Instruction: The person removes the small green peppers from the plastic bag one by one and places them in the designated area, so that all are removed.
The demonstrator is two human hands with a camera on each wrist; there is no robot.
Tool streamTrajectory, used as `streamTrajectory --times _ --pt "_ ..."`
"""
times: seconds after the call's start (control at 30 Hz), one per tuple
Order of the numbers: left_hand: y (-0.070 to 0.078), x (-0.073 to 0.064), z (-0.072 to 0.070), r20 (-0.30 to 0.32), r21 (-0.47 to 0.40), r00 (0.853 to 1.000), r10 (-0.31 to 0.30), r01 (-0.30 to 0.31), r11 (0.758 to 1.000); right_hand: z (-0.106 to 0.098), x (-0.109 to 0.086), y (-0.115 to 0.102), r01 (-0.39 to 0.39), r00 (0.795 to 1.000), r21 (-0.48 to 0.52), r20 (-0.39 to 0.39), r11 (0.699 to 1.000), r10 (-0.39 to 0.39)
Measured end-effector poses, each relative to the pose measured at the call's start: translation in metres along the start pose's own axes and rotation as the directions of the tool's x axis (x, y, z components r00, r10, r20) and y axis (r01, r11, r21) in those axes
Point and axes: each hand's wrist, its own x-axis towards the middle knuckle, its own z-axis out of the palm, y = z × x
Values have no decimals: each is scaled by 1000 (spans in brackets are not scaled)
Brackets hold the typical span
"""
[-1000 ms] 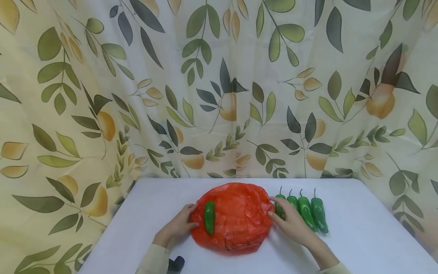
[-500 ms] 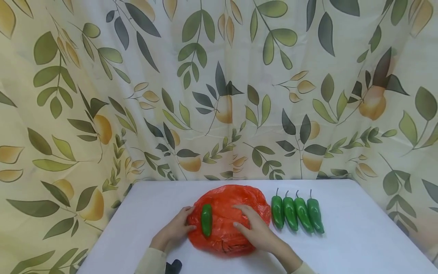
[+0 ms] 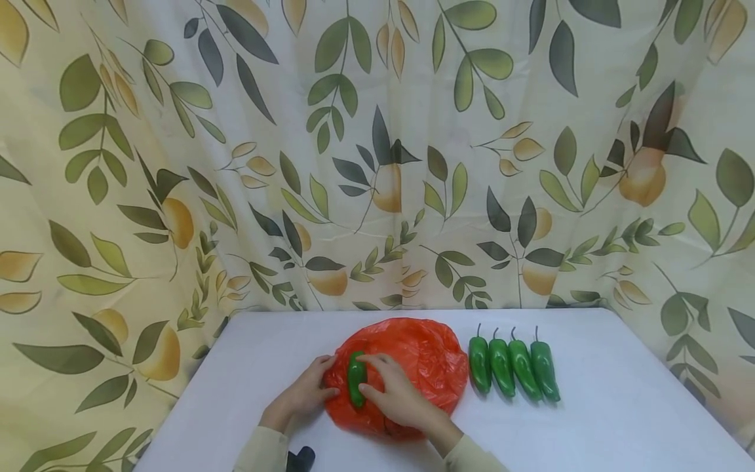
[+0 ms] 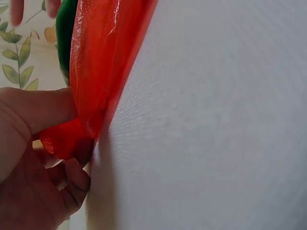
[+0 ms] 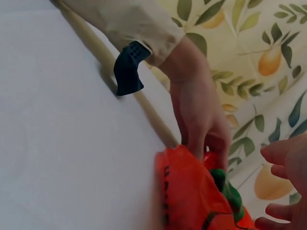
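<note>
A red plastic bag (image 3: pixel 433 357) lies spread on the white table, with one green chili pepper (image 3: pixel 356 381) lying on its left part. At the bag's left edge is my left hand (image 3: pixel 305 392); in the left wrist view its thumb and curled fingers pinch the red plastic. My right hand (image 3: pixel 396 396) hovers over the bag just right of that pepper, thumb and fingers spread on the pepper's side. The right wrist view shows a gap between the right hand's fingers (image 5: pixel 278 155) and the pepper (image 5: pixel 232 199). The pepper's stem cannot be made out in the head view.
Several green chili peppers (image 3: pixel 500 367) stand in a row on the table (image 3: pixel 613 406), right of the bag, stems pointing away. A dark strap (image 3: pixel 302 457) hangs by the left sleeve (image 3: pixel 262 449). A leaf-and-fruit patterned curtain (image 3: pixel 377 164) closes off the back and sides.
My right hand has moved left from the bag's right edge, across the bag, to beside the pepper on it. The left hand stays at the bag's left edge. The head view shifted slightly.
</note>
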Motion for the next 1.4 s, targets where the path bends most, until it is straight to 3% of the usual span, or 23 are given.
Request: streamTrajectory --times 0.4,0.83,1.4 --pt "-1 1 -1 -3 14 1000 3 -3 1000 18 16 6 -77 997 -9 21 997 77" --pt "0 4 -3 -2 17 1000 8 -8 1000 21 24 12 -76 995 -19 66 997 77" --pt "-1 3 0 -1 1 1000 -5 5 1000 16 20 7 -133 991 6 -5 991 133"
